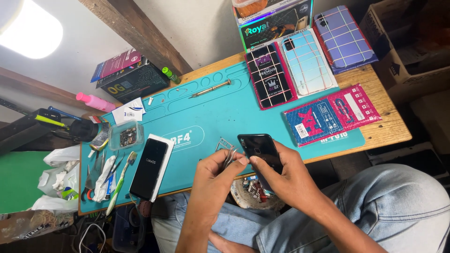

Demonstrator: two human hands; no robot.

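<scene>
Here, a glossy black slab of a phone (260, 150) sits above the teal rubbery mat's (211, 112) near edge, clasped by the right hand (286, 175); the left hand (213, 175) pinches thin metal tweezers (229, 154) against it.

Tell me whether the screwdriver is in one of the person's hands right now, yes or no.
No: the screwdriver lies on the teal mat, while the right hand holds a black phone.

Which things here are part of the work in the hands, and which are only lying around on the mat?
In hand:
- black phone, held by right hand
- tweezers, held by left hand

Lying about:
- second phone
- screwdriver
- toothbrush
- clear parts box
- three phone cases
- red-and-blue packet
- dark box
- pink bottle
</scene>
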